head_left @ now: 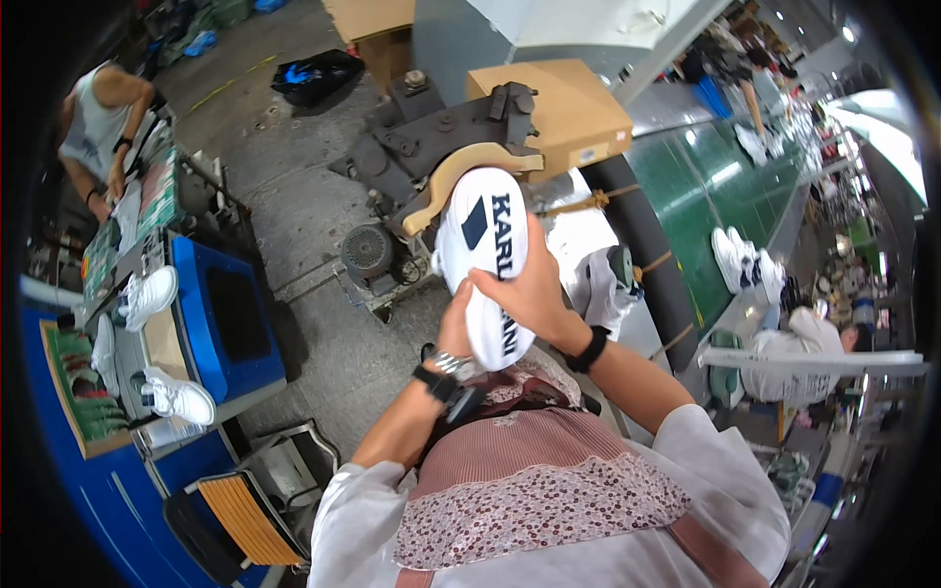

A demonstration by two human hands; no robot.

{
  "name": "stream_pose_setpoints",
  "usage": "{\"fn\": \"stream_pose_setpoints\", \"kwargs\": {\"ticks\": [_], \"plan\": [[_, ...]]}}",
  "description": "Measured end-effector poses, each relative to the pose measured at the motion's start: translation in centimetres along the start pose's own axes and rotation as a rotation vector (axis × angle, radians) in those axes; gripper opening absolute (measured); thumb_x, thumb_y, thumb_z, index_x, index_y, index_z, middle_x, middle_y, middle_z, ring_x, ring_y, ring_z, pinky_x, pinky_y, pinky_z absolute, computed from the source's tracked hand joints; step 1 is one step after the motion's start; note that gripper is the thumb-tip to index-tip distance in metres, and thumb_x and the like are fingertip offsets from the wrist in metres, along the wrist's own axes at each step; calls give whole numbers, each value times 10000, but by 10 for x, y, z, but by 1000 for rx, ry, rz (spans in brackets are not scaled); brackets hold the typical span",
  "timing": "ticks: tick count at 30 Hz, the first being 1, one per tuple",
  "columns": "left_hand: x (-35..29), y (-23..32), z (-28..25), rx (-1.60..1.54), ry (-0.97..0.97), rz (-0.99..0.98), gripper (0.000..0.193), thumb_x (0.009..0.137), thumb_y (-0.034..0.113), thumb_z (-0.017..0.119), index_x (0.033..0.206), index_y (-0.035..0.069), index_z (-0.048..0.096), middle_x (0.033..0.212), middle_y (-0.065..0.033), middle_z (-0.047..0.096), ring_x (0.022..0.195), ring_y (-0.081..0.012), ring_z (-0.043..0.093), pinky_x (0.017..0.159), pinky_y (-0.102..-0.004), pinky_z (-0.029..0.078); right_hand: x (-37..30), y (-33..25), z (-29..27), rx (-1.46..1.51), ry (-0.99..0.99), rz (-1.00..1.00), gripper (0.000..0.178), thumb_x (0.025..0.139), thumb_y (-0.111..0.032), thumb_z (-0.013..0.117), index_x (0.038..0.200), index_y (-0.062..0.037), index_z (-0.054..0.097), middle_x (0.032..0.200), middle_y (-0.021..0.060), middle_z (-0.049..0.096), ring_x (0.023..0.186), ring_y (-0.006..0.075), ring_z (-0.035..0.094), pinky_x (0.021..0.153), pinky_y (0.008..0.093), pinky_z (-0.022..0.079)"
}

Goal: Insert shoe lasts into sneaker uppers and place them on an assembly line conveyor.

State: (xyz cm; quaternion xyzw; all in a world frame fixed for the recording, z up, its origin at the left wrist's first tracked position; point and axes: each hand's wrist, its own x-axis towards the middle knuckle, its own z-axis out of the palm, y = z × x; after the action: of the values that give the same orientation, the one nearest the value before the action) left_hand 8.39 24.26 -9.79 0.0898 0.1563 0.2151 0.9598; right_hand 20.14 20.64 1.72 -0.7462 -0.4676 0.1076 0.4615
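Note:
Both of my hands grip a white shoe point(478, 235), its face with large dark lettering and a dark block turned up towards me. My left hand point(455, 323) is closed on the shoe's near left side. From the right, my right hand point(537, 294) wraps round it, thumb lying across the lettered face. The shoe's far end is against or just in front of a curved tan pad point(461, 174) on a dark metal machine point(431, 137); whether they touch I cannot tell. The fingers beneath the shoe are hidden.
A motor point(369, 251) sits low beside the machine, with a cardboard box point(559, 110) behind. White sneakers point(178, 396) stand on the left bench; more shoes point(727, 259) lie on a green conveyor point(676, 196) at right. Another person point(103, 122) works at far left.

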Motion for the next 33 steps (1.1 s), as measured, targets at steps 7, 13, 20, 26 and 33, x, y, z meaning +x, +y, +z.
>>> {"fn": "stream_pose_setpoints", "kwargs": {"ticks": [7, 13, 20, 26, 33], "plan": [[-103, 127, -38, 1109, 9, -57, 601, 794, 347, 824, 1171, -84, 641, 1048, -86, 705, 935, -158, 648, 815, -310, 525, 11, 63, 50, 1121, -262, 928, 869, 969, -725, 424, 1438, 7, 427, 1353, 181, 562, 1181, 255, 577, 1032, 417, 442], [-156, 159, -10, 1774, 86, -273, 677, 603, 328, 961, 1049, -94, 674, 956, -153, 746, 883, -199, 702, 824, -348, 551, 31, 57, 85, 1852, -313, 763, 657, 987, -659, 477, 1272, -86, 627, 1080, 175, 718, 944, 313, 733, 821, 434, 611], [-56, 81, -32, 1767, 357, -33, 639, 663, 334, 938, 1070, -84, 679, 986, -198, 746, 899, -260, 715, 823, -375, 554, -32, 62, -79, 1687, -272, 685, 511, 979, -472, 625, 1254, -41, 635, 1021, 97, 720, 868, 207, 719, 726, 300, 598], [130, -63, 35, 2195, 352, 362, 807, 692, 528, 884, 1191, -43, 607, 1039, -269, 707, 974, -461, 676, 857, -506, 527, -150, 176, -207, 1096, 335, 667, 603, 928, -377, 719, 1329, 37, 542, 1205, 167, 667, 996, 220, 699, 840, 319, 569], [218, -171, 29, 2435, -184, 369, 639, 788, 318, 804, 1294, 22, 550, 1194, -214, 641, 1147, -397, 600, 967, -428, 487, -298, 317, -235, -165, 688, 937, 563, 915, -277, 728, 1372, -23, 520, 1237, 179, 668, 1068, 319, 671, 905, 398, 523]]}}
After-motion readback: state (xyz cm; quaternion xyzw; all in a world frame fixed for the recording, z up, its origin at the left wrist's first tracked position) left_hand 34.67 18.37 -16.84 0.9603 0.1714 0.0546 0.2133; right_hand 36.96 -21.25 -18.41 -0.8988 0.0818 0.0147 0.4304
